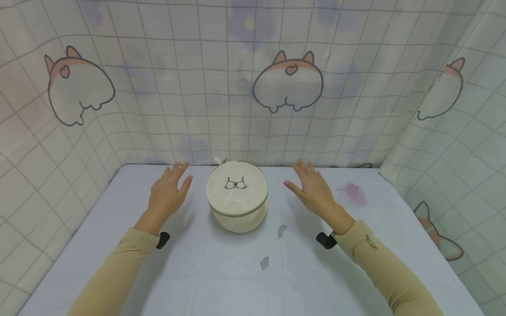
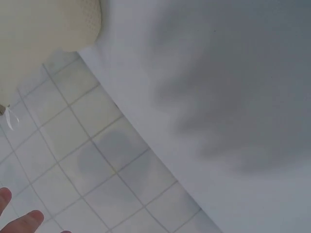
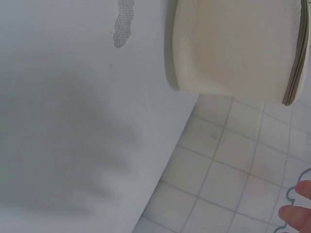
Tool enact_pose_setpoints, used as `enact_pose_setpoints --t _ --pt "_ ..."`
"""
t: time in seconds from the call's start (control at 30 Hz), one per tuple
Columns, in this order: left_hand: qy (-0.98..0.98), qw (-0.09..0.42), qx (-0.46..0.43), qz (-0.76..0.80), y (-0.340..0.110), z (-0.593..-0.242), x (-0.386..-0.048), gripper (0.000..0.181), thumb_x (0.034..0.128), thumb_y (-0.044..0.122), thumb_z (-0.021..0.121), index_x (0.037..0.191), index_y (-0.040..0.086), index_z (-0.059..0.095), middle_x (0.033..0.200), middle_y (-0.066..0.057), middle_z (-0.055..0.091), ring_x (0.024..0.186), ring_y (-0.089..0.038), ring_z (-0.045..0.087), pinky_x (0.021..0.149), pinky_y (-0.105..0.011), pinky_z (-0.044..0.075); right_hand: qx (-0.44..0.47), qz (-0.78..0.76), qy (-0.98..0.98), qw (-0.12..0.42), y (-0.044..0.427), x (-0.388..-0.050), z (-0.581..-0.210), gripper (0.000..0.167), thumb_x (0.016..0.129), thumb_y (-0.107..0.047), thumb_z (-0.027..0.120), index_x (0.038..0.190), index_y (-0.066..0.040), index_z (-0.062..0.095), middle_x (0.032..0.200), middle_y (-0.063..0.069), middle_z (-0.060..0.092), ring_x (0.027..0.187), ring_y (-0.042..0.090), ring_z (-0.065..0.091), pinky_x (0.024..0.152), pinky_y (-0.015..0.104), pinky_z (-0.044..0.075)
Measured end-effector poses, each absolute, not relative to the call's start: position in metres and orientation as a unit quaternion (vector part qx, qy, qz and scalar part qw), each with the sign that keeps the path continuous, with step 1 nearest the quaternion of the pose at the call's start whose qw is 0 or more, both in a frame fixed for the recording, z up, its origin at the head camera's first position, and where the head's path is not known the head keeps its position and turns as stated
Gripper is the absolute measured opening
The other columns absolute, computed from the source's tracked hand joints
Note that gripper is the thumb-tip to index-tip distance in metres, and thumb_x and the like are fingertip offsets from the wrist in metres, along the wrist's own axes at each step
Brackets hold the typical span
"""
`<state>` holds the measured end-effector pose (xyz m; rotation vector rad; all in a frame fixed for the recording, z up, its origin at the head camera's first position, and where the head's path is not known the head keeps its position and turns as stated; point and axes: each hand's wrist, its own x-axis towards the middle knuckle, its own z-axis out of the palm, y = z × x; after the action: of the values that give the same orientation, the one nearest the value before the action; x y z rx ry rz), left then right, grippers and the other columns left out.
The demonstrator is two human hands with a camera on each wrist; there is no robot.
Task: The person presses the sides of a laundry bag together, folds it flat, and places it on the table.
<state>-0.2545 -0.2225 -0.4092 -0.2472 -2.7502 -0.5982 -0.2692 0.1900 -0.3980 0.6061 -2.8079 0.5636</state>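
A round cream mesh laundry bag (image 1: 238,221) with a bra drawing on its zip-edged lid stands upright near the table's far edge. To its left my left hand (image 1: 168,193) hovers with straight, spread fingers and holds nothing. On the other side my right hand (image 1: 314,191) is held up the same way, apart from the bag. Part of the bag's side (image 2: 43,29) shows in the left wrist view. In the right wrist view its side wall (image 3: 233,43) and brown zip edge appear. Only fingertips of each hand enter the wrist views.
The white-covered table (image 1: 221,281) bears grey patches (image 1: 265,263) in front of the bag and a pink stain (image 1: 353,193) at the right. Gridded curtains (image 1: 178,87) with cartoon animal prints surround the back and sides. Hand shadows fall on the cloth.
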Motion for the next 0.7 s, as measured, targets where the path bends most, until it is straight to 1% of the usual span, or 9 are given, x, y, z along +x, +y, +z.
enact_pose_setpoints --t 0.1,0.23,0.37,0.5,0.6,0.7 --pt "-0.956 0.172 -0.097 -0.217 -0.220 -0.410 -0.254 0.053 0.1099 0.035 0.045 0.156 0.010 0.042 0.159 -0.024 0.037 0.142 -0.053 0.034 0.107 -0.073 0.031 0.212 0.194 -0.951 0.113 0.189 -0.269 -0.399 0.077 0.105 -0.058 0.045 0.159 -0.004 0.033 0.164 0.022 0.025 0.149 0.051 0.020 0.116 0.066 0.022" --pt "-0.950 0.180 -0.104 -0.234 -0.218 -0.412 -0.254 0.052 0.1091 0.031 0.049 0.155 0.009 0.043 0.156 -0.022 0.043 0.139 -0.051 0.040 0.109 -0.068 0.034 0.215 0.203 -0.948 0.118 0.188 -0.268 -0.400 0.076 0.105 -0.058 0.045 0.159 -0.004 0.035 0.164 0.021 0.026 0.149 0.050 0.021 0.118 0.063 0.022" --pt "-0.947 0.180 -0.105 -0.244 -0.215 -0.411 -0.252 0.052 0.1089 0.031 0.050 0.155 0.009 0.043 0.154 -0.021 0.045 0.138 -0.048 0.044 0.110 -0.064 0.036 0.219 0.216 -0.944 0.123 0.186 -0.266 -0.401 0.074 0.106 -0.056 0.045 0.158 -0.004 0.037 0.164 0.019 0.029 0.149 0.048 0.024 0.116 0.063 0.027" --pt "-0.943 0.179 -0.106 -0.259 -0.212 -0.411 -0.251 0.053 0.1091 0.032 0.049 0.156 0.008 0.042 0.154 -0.022 0.045 0.138 -0.046 0.045 0.112 -0.061 0.036 0.225 0.232 -0.937 0.134 0.182 -0.264 -0.401 0.068 0.107 -0.049 0.050 0.156 -0.004 0.041 0.162 0.018 0.035 0.147 0.045 0.032 0.111 0.064 0.035" --pt "-0.941 0.171 -0.106 -0.271 -0.210 -0.412 -0.249 0.054 0.1092 0.033 0.049 0.157 0.009 0.041 0.154 -0.021 0.046 0.137 -0.046 0.046 0.111 -0.060 0.037 0.232 0.240 -0.932 0.142 0.179 -0.263 -0.401 0.061 0.107 -0.041 0.055 0.154 -0.004 0.044 0.159 0.017 0.041 0.144 0.042 0.039 0.109 0.061 0.040" --pt "-0.942 0.167 -0.112 -0.270 -0.209 -0.414 -0.248 0.053 0.1091 0.032 0.049 0.157 0.010 0.042 0.152 -0.021 0.048 0.134 -0.047 0.049 0.109 -0.060 0.039 0.235 0.243 -0.930 0.145 0.175 -0.262 -0.401 0.057 0.107 -0.036 0.055 0.153 -0.004 0.046 0.156 0.017 0.045 0.142 0.039 0.043 0.110 0.058 0.040"
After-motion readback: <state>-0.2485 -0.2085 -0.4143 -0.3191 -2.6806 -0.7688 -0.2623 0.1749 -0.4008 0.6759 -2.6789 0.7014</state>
